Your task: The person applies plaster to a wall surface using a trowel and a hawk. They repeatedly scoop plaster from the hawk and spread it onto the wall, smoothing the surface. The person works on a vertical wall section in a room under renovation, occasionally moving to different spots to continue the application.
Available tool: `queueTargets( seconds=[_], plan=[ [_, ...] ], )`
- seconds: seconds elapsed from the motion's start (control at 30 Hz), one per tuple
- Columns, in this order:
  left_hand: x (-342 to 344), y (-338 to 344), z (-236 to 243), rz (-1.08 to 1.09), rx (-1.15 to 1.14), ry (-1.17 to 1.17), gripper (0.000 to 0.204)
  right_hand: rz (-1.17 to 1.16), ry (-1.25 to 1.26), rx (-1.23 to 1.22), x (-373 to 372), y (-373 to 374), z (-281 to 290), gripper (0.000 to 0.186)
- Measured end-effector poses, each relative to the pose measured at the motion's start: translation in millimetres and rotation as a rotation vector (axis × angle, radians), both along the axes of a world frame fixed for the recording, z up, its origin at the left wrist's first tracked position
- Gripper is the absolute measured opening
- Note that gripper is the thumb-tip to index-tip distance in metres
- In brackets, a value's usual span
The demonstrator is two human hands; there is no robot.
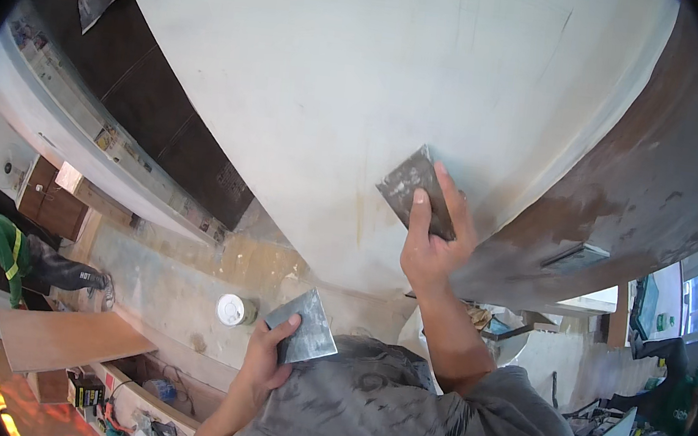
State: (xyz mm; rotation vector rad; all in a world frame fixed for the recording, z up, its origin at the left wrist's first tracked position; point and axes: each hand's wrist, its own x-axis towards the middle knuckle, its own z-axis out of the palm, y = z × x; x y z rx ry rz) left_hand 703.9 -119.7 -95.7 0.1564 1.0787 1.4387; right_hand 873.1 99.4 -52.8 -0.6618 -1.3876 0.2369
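Note:
In the head view, my right hand (pixel 437 227) grips a square, dark metal putty blade (pixel 408 177) smudged with white, held at the white panel (pixel 340 64); whether it touches is unclear. Faint streaks mark the panel's lower part. My left hand (pixel 271 350) holds a lighter grey metal plate (pixel 307 337) low in front of my grey shirt, its thumb on the face. Right of the white panel runs a brown, patchily coated surface (pixel 598 197).
A white bucket (pixel 233 310) stands on the stained floor (pixel 164 275). At left, a co-worker in green (pixel 5 254) bends by a wooden board (pixel 73 338) above tools (pixel 115 423). Another person in dark clothing (pixel 660 378) is at far right, near clutter (pixel 499 323).

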Motion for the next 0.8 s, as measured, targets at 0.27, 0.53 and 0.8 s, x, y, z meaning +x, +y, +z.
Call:
queueTargets(
  seconds=[0.27, 0.53, 0.8],
  plan=[
    [-3.6, 0.8, -4.8, -0.013, -0.028, -0.007, 0.041, 0.018, 0.025, -0.039, 3.4, 1.2, -8.1, 0.041],
    [-0.5, 1.2, -1.3, 0.01, 0.015, -0.011, 0.04, -0.013, -0.005, -0.004, -1.3, 0.6, 5.9, 0.042],
    [-3.4, -3.4, -8.0, 0.023, -0.001, -0.048, 0.043, -0.02, -0.027, -0.034, 1.2, -2.0, 12.1, 0.042]
  ],
)
